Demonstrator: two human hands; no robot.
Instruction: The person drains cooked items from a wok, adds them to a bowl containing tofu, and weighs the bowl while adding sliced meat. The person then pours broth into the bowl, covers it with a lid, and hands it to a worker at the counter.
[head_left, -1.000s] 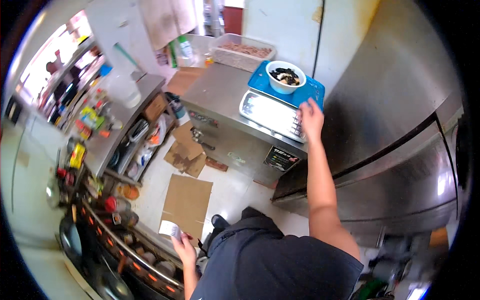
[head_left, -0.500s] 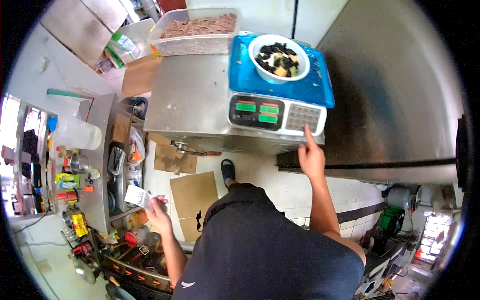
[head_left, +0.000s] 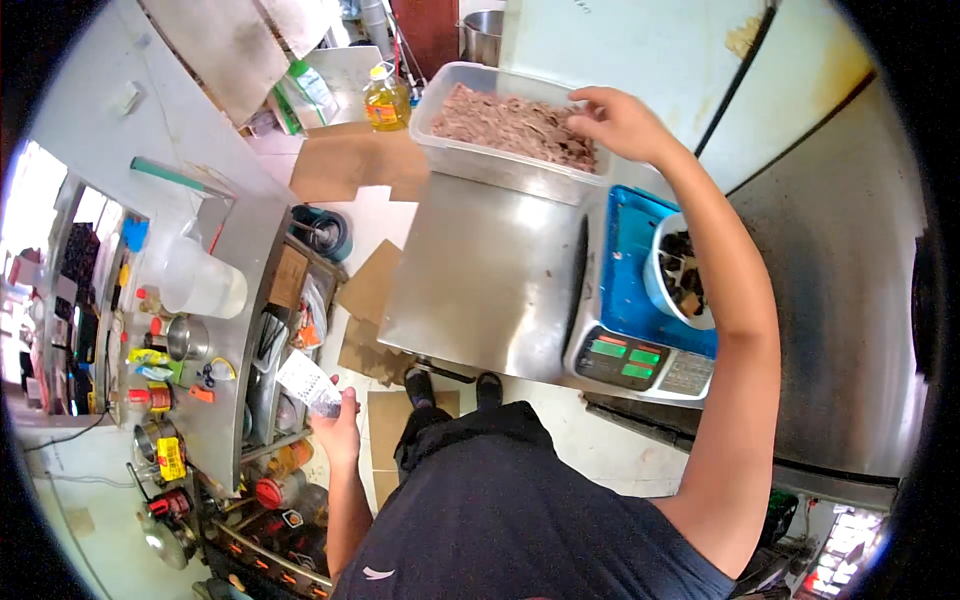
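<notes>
My left hand pinches a white printed paper slip between thumb and fingers, beside the steel shelf unit. My right hand is stretched forward over the right end of a clear plastic tub, with thumb and forefinger apart and nothing seen in it. Sliced brownish meat fills much of the tub. Whether my fingertips touch the meat, I cannot tell. Under my right forearm stands a white bowl of black fungus and pale chunks, partly hidden, on the blue tray of a digital scale with lit green displays.
Tub and scale stand on a steel-topped counter. A large steel surface rises at the right. On the left is a shelf unit with jars and pots. Cardboard and a yellow oil bottle are beyond.
My right hand has left the scale's keypad and reached forward to the meat tub. The view has turned, so scale and bowl appear farther right. The paper slip stays in my left hand.
</notes>
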